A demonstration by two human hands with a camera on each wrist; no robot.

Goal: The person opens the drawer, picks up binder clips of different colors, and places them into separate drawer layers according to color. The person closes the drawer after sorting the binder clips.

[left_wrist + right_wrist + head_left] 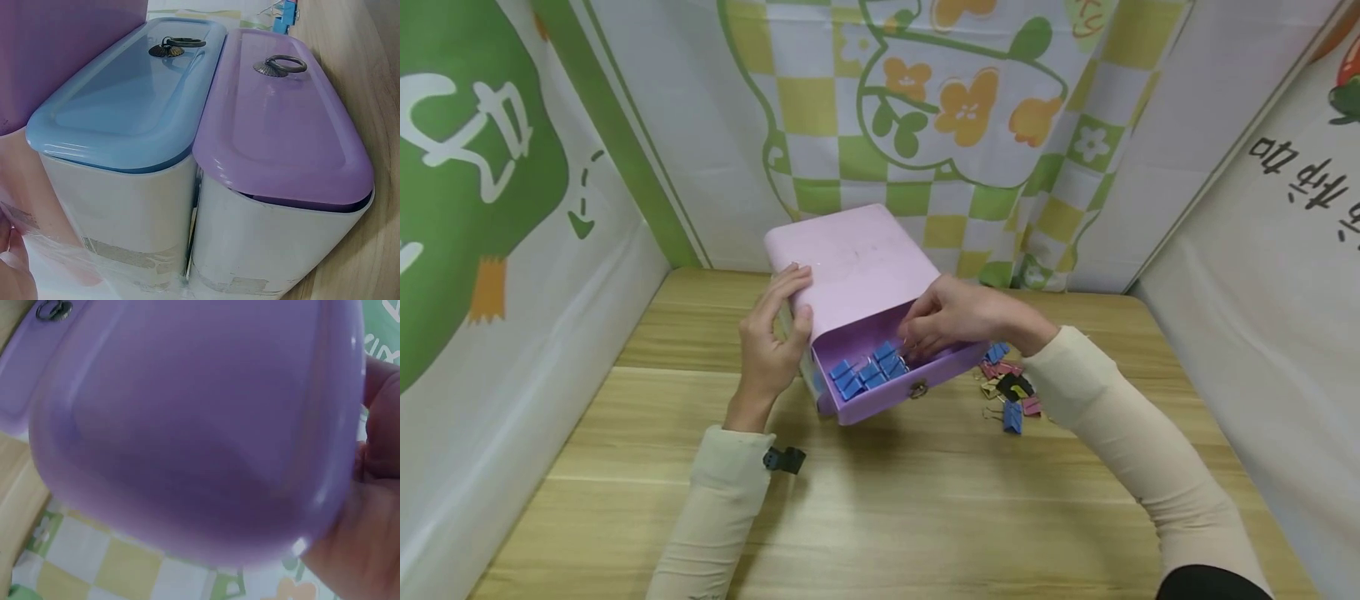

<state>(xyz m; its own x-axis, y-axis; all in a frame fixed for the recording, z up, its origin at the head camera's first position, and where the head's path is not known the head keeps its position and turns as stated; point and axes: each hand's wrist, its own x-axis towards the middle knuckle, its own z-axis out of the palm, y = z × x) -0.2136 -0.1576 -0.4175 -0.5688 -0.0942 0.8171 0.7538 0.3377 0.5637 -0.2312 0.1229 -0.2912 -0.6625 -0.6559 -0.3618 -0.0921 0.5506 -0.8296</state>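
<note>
A pink box [857, 267] forms the top of a small drawer cabinet, and its purple drawer [880, 406] is pulled out. Several blue binder clips [870, 372] lie along the drawer's left part. My left hand [767, 342] rests against the box's left side, fingertips over its top edge. Inside the drawer's right part is my right hand [951, 317], fingers curled and pinching a binder clip that they mostly hide, with a bit of wire showing. The drawer front [200, 425] covers most of the right wrist view.
Right of the cabinet, on the wooden table [925, 517], lies a pile of mixed binder clips [1011, 387]. Closed blue [131, 94] and purple drawers [281, 125] sit below the open one. A printed curtain [910, 125] hangs behind.
</note>
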